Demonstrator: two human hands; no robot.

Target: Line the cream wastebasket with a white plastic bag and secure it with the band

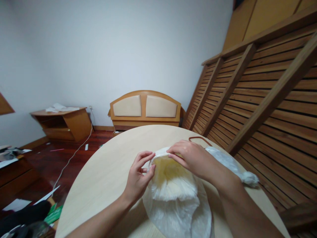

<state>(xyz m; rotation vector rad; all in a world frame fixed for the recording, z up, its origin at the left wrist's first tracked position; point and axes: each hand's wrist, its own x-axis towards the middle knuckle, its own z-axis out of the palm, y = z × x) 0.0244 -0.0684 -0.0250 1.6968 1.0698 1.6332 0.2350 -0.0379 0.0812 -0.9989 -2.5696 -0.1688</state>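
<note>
- At your far left, a wooden drawer unit (15, 177) carries papers.
- Next, a low wooden cabinet (71, 124) stands by the wall, white sheets on top; a white cord (66, 163) runs along the dark red floor.
- Your round, pale tabletop (99, 168) comes next, with a wooden headboard (143, 110) with 2 cream panels beyond it.
- Your left hand (140, 173) has its fingers curled at the left rim of the white plastic bag, thumb and index fingertips slightly apart; you cannot tell how firmly it grips.
- The white plastic bag (173, 193) lies on the tabletop between your hands, yellowish inside its mouth.
- Your right hand (192, 157) pinches the bag's far rim, thumb beneath the fingers.
- Beyond your right wrist are a thin brown rod (201, 138) and a knotted clear bag (229, 165).
- At far right leans a slatted wooden frame (257, 82).
</note>
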